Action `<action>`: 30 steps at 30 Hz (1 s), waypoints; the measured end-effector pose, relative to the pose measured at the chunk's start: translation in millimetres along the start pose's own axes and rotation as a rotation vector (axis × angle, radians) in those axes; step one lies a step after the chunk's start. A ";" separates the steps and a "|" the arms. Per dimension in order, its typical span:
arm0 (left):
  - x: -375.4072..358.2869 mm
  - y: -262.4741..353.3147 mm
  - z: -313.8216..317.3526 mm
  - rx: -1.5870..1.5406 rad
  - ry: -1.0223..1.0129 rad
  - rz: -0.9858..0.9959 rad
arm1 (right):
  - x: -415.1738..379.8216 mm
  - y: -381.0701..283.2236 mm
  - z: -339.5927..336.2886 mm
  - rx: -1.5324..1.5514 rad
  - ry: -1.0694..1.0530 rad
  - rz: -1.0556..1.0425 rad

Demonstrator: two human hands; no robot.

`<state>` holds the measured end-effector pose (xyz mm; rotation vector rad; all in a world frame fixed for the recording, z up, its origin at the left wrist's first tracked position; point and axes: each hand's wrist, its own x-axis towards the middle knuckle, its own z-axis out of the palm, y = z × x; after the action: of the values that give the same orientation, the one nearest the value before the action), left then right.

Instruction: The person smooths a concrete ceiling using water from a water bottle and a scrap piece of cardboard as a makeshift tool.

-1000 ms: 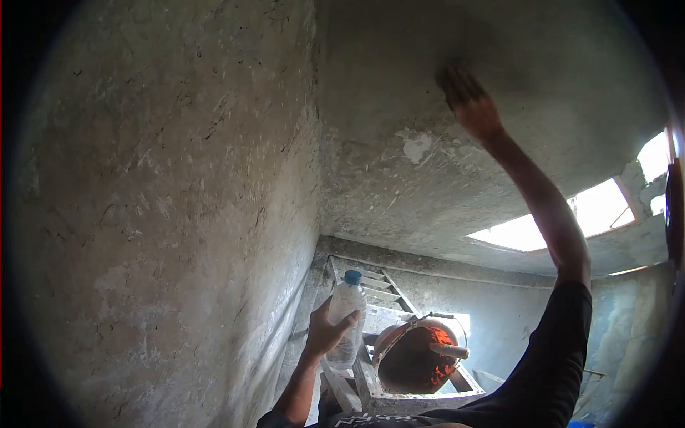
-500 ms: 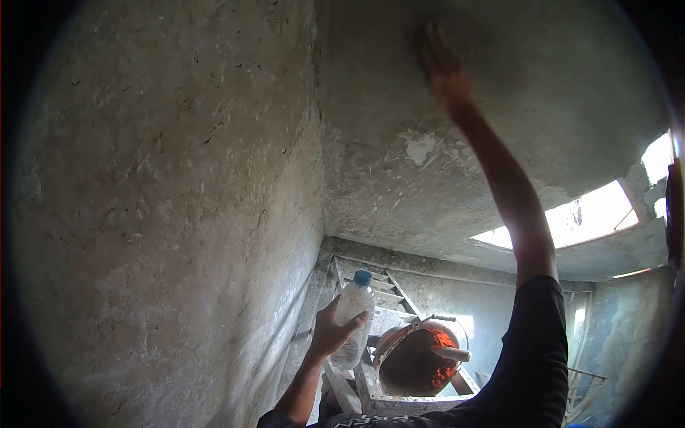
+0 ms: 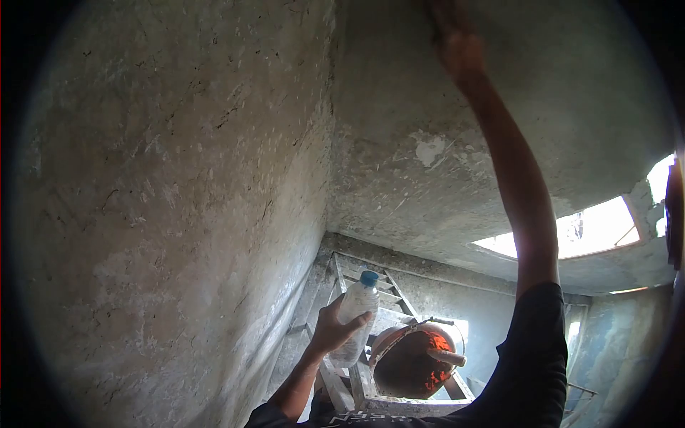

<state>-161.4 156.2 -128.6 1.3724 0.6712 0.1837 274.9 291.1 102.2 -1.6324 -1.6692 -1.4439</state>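
Observation:
My left hand (image 3: 331, 329) is wrapped around a clear plastic bottle (image 3: 362, 299) with a blue cap, tilted slightly to the right. Its thumb crosses the bottle's side. High above, my right hand (image 3: 460, 50) reaches up to the grey plastered ceiling (image 3: 385, 93), its fingers stretched out and dark against it. The top edge of the view cuts off the fingertips, and blur hides whether the palm presses flat. Below the bottle and to its right sits an orange bucket (image 3: 437, 337), coated inside with grey residue; a light-coloured handle (image 3: 447, 356) sticks out over its rim.
A rough plastered wall (image 3: 178, 214) rises close on my left. The bucket rests on a wooden frame (image 3: 364, 381), with a ladder (image 3: 403, 299) behind it. Bright openings (image 3: 599, 225) break the surface at the right. Metal bars (image 3: 579, 399) stand low at the right.
My right hand has moved farther up, partly out of the top of the view. My left hand still holds the bottle in nearly the same place. The view has shifted slightly.

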 end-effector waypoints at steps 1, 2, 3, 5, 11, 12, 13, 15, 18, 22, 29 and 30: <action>0.7 5.2 1.6 -0.004 -0.006 -0.005 | -16.8 -0.8 16.2 -0.089 -0.100 0.004; 1.3 8.3 2.2 -0.009 -0.010 -0.009 | -34.0 -7.0 28.1 -0.088 -0.095 0.002; 3.5 8.2 1.3 -0.007 -0.006 -0.004 | -52.5 -15.5 39.3 -0.117 -0.099 -0.123; 3.6 5.3 1.8 -0.016 -0.020 -0.013 | -92.0 -36.0 53.2 -0.101 -0.164 -0.232; -2.8 1.6 -4.5 -0.023 -0.016 -0.001 | -88.6 -50.5 20.9 0.078 -0.475 -0.241; -2.2 -0.6 -4.3 -0.030 -0.016 -0.002 | -63.5 -45.0 10.2 0.140 -0.338 -0.263; -0.8 -3.0 -4.6 -0.029 -0.013 0.002 | -37.1 -39.4 -1.9 0.139 -0.279 -0.235; -4.3 -2.8 -3.1 -0.028 -0.008 -0.010 | -0.6 -33.0 -16.4 0.149 -0.228 -0.199; 1.6 7.7 -0.9 -0.019 -0.037 -0.023 | 13.9 -17.3 -4.4 -0.089 -0.174 -0.249; 19.6 20.0 2.3 0.018 0.085 0.029 | -86.6 -14.1 41.3 -0.199 -0.351 -0.287; 44.2 31.2 -13.6 -0.004 0.272 0.041 | -304.5 -99.0 -26.3 0.329 -1.222 0.237; 46.0 29.3 -14.9 0.006 0.280 0.019 | -337.2 -119.8 -51.8 0.351 -1.111 0.279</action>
<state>-125.0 197.8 -117.0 1.3721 0.8917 0.3948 230.2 106.8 -205.7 -2.4804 -1.8788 0.0100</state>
